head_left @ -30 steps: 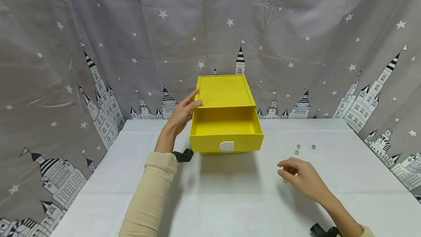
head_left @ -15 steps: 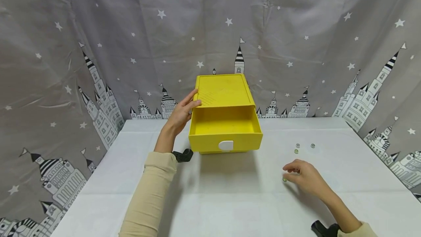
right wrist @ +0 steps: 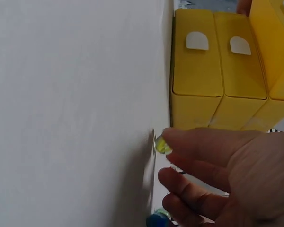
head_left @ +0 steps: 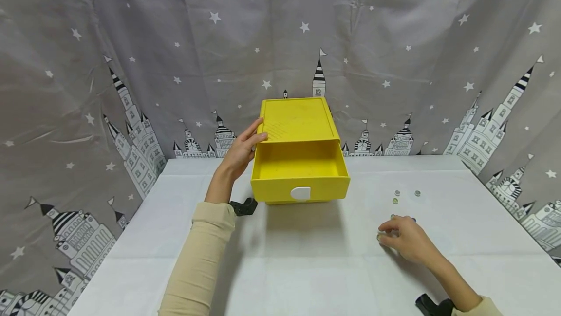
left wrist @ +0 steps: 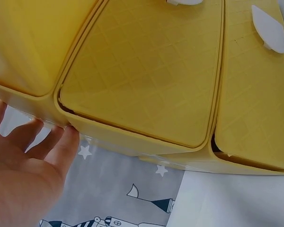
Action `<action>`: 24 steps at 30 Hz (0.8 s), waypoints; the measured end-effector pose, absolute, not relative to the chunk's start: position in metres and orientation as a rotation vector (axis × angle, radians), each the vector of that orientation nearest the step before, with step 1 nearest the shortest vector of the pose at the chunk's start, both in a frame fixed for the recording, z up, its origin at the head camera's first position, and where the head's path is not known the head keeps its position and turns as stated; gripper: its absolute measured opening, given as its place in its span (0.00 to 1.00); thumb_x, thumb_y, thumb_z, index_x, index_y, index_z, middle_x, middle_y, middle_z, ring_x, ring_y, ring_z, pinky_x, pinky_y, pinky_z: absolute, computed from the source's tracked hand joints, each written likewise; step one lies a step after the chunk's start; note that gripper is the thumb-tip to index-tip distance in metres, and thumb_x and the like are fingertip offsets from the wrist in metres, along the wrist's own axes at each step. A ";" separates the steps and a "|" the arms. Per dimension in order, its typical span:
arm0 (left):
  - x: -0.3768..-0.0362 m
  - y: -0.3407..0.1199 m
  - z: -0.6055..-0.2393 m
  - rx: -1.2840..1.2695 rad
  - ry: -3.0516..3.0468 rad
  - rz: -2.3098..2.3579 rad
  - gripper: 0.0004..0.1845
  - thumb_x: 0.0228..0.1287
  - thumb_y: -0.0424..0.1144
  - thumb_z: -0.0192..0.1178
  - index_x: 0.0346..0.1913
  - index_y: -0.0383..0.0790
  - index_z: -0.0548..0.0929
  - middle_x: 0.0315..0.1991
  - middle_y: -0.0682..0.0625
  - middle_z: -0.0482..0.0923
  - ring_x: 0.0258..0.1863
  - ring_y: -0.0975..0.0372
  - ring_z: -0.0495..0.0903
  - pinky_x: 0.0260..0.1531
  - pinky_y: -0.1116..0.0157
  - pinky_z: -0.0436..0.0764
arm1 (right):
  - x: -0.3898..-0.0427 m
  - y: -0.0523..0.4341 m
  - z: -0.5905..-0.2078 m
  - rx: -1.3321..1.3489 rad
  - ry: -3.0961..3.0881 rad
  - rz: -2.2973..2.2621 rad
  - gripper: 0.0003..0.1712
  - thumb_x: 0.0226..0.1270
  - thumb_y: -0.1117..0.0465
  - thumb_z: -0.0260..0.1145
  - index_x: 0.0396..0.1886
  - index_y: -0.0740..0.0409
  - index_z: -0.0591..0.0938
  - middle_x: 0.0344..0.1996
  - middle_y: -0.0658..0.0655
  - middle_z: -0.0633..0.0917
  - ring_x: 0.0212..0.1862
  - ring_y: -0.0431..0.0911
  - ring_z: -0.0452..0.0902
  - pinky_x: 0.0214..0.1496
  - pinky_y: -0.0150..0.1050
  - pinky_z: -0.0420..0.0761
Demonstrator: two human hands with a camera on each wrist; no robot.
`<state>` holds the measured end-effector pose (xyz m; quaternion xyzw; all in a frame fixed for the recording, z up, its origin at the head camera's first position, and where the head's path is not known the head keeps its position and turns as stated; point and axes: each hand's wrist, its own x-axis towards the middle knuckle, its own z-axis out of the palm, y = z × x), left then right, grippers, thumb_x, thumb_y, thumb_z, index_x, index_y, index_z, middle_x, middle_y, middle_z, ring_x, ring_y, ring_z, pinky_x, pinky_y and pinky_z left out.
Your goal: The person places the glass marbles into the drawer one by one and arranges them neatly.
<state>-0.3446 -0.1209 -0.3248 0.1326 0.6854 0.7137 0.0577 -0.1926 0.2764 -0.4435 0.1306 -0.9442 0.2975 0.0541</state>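
Observation:
A yellow drawer unit [head_left: 298, 119] stands on the table with its top drawer [head_left: 302, 165] pulled out, its inside bare in the head view. My left hand [head_left: 241, 153] rests against the unit's upper left side, fingers extended, thumb at the top's front corner. In the left wrist view, fingertips [left wrist: 71, 132] touch its side. Low over the table at right, my right hand [head_left: 407, 238] pinches a clear marble with yellow-green inside [right wrist: 163, 145] between thumb and index finger. The marble is at the tabletop. Its other fingers hang loosely curled.
Small glass marbles [head_left: 417, 193] lie on the white table [head_left: 307, 277] beyond my right hand. A blue marble [right wrist: 157, 220] sits close to that hand's lower fingers. Behind the table hangs a grey curtain [head_left: 197, 38] with castles and stars.
My right hand has moved slightly right and down to the marble, and its thumb and index finger have closed on it. My left hand stays at the drawer unit.

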 end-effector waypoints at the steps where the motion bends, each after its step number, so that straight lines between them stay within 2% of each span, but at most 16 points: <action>1: -0.344 -0.121 -0.324 0.402 2.077 2.165 0.34 0.74 0.43 0.55 0.78 0.56 0.56 0.79 0.52 0.46 0.75 0.59 0.50 0.71 0.52 0.54 | -0.193 0.276 -0.444 0.398 -2.872 0.899 0.08 0.52 0.67 0.74 0.34 0.62 0.89 0.32 0.51 0.86 0.40 0.54 0.79 0.46 0.53 0.78; 4: -0.344 -0.120 -0.323 0.406 2.072 2.173 0.34 0.74 0.43 0.54 0.78 0.56 0.55 0.79 0.52 0.45 0.75 0.59 0.50 0.71 0.52 0.54 | -0.193 0.276 -0.446 0.400 -2.884 0.881 0.08 0.51 0.67 0.74 0.34 0.60 0.89 0.31 0.48 0.85 0.35 0.45 0.73 0.39 0.44 0.75; 7: -0.344 -0.120 -0.323 0.412 2.070 2.179 0.34 0.74 0.42 0.54 0.79 0.55 0.55 0.79 0.52 0.45 0.76 0.59 0.50 0.71 0.52 0.54 | -0.193 0.275 -0.448 0.398 -2.893 0.860 0.08 0.51 0.67 0.75 0.33 0.59 0.89 0.31 0.47 0.84 0.33 0.43 0.70 0.38 0.41 0.73; 13: -0.345 -0.120 -0.325 0.400 2.064 2.190 0.35 0.73 0.42 0.55 0.78 0.56 0.56 0.79 0.53 0.45 0.76 0.59 0.49 0.71 0.52 0.53 | -0.192 0.276 -0.449 0.392 -2.914 0.852 0.06 0.53 0.68 0.74 0.32 0.59 0.89 0.27 0.45 0.81 0.32 0.42 0.70 0.35 0.38 0.73; 24: -0.345 -0.121 -0.327 0.405 2.045 2.198 0.35 0.73 0.43 0.56 0.78 0.57 0.57 0.79 0.54 0.45 0.76 0.60 0.49 0.71 0.52 0.54 | -0.191 0.276 -0.447 0.390 -2.935 0.900 0.04 0.54 0.67 0.73 0.32 0.59 0.88 0.27 0.46 0.82 0.31 0.42 0.71 0.33 0.37 0.74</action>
